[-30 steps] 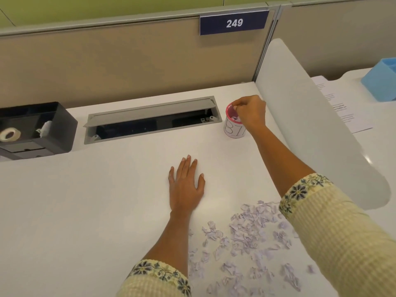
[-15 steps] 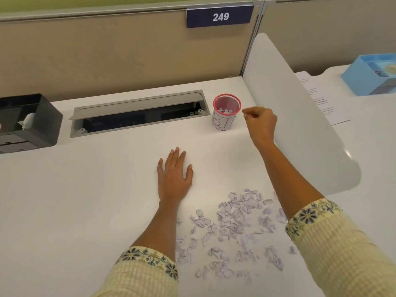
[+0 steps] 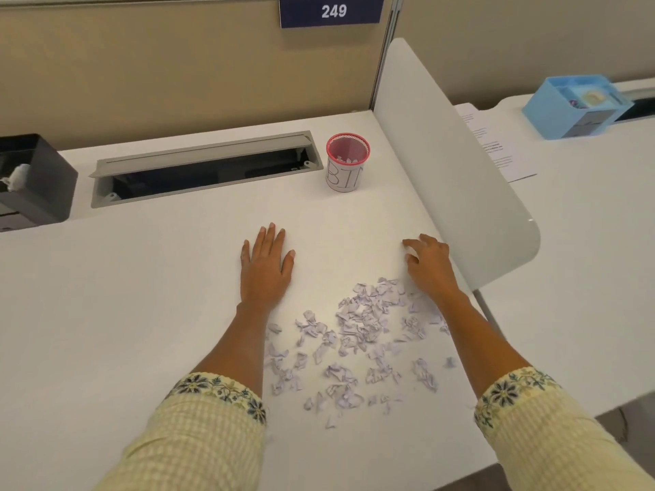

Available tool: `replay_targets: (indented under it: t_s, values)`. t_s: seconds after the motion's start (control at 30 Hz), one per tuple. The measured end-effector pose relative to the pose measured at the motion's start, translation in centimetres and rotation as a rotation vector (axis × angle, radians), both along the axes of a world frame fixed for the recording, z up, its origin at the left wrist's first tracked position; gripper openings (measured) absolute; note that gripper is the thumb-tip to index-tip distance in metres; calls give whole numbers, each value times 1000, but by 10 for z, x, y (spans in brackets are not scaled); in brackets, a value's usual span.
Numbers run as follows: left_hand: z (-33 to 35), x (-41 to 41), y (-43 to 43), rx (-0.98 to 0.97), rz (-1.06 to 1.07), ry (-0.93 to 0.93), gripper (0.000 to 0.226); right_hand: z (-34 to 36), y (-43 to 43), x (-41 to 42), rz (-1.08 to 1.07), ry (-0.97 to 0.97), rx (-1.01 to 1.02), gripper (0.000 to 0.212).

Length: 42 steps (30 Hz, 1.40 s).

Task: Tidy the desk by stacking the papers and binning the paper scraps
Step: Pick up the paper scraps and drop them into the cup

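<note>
Several crumpled pale paper scraps [image 3: 358, 334] lie scattered on the white desk [image 3: 141, 313] between my forearms. A small pink-rimmed mesh cup labelled BIN [image 3: 346, 163] stands at the back of the desk with a few scraps inside. My left hand [image 3: 266, 264] rests flat on the desk, fingers spread, holding nothing. My right hand [image 3: 427, 262] hovers just beyond the far right edge of the scrap pile, fingers loosely curled and apart, with nothing in it. Printed papers [image 3: 496, 147] lie on the neighbouring desk, partly hidden by a divider.
A white curved divider panel [image 3: 453, 164] stands close to my right hand. A grey open cable tray [image 3: 198, 168] is set into the desk's back. A black organiser [image 3: 32, 182] sits at the far left. A blue box [image 3: 577, 106] rests on the neighbouring desk.
My right hand left the bin cup and drew back towards me, down to the far edge of the scrap pile. My left hand stayed flat on the desk.
</note>
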State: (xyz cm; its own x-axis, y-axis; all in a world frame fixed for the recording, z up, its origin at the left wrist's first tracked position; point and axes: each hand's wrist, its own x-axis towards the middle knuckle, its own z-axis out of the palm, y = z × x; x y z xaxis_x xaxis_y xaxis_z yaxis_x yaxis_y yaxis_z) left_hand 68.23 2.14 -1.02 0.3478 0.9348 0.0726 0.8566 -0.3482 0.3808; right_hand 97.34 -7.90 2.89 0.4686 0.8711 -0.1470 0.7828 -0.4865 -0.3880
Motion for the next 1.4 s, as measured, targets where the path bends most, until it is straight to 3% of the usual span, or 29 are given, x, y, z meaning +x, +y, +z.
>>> replay_targets:
  t_s: [0.2, 0.5, 0.7, 0.9, 1.1, 1.4]
  values:
    - [3, -12, -20, -29, -11, 30, 52, -6, -23, -51, -161, 62, 105, 37]
    - [5, -17, -30, -65, -15, 69, 52, 1, -34, -117, -92, 39, -66, 69]
    - [3, -19, -38, -61, -5, 58, 52, 6, -38, -142, 9, 67, -106, 44]
    - [3, -22, -43, -63, -8, 45, 52, 13, -42, -152, 127, -57, -145, 53]
    - [6, -21, -43, -76, -9, 13, 51, 11, -44, -148, 250, -215, -91, 44]
    - [12, -17, -43, -81, 27, -43, 49, 9, -33, -130, 255, -214, -4, 37]
